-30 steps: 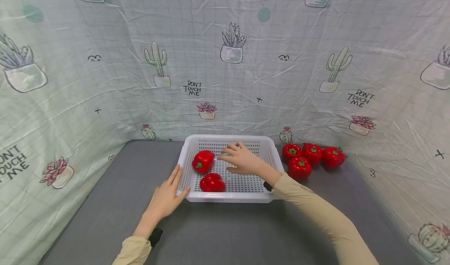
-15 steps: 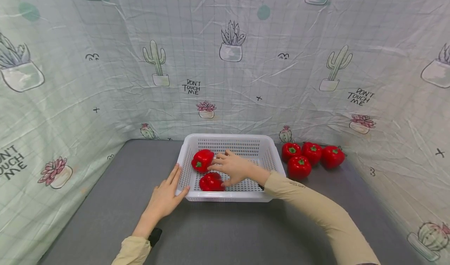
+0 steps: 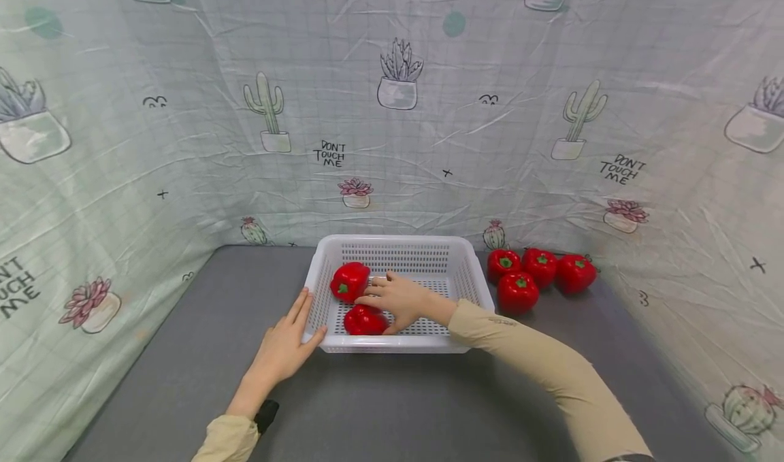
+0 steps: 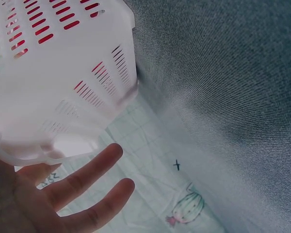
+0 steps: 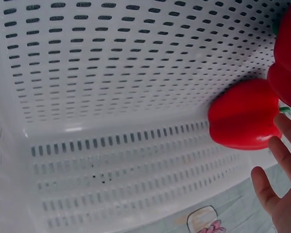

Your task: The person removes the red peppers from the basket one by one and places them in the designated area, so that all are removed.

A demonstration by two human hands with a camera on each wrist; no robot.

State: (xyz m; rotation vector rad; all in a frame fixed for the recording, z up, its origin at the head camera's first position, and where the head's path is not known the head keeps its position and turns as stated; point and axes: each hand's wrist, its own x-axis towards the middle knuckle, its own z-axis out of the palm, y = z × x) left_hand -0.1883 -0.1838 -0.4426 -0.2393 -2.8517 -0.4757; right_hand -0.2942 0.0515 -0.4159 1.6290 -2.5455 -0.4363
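- White slotted plastic basket (image 3: 454, 265) near the back edge of the grey bench (image 3: 184, 353), about midway along it, pale see-through walls with rows of narrow slits.
- Two glossy red bell peppers inside, both toward the basket's left end: rear pepper (image 3: 350, 282) with green stem facing forward; front pepper (image 3: 364, 320) just behind the near wall, lobed and shiny, stem not seen from the head view.
- Right hand (image 3: 401, 301) inside the basket, fingers (image 3: 367, 301) loosely bent over the front pepper, touching or almost touching it; firm grasp not shown, so cannot tell.
- In the right wrist view, smooth red pepper (image 5: 245, 121) lying against the slotted wall, fingertips (image 5: 286, 145) just beside it.
- Left hand (image 3: 282, 348) resting flat against the basket's near left corner, fingers (image 3: 299, 308) straight and released, thumb along the front rim.
- Four more red peppers (image 3: 534, 275) clustered on the bench just right of the basket, green stems up.
- Cactus-print cloth (image 3: 398, 108) behind and at both sides.
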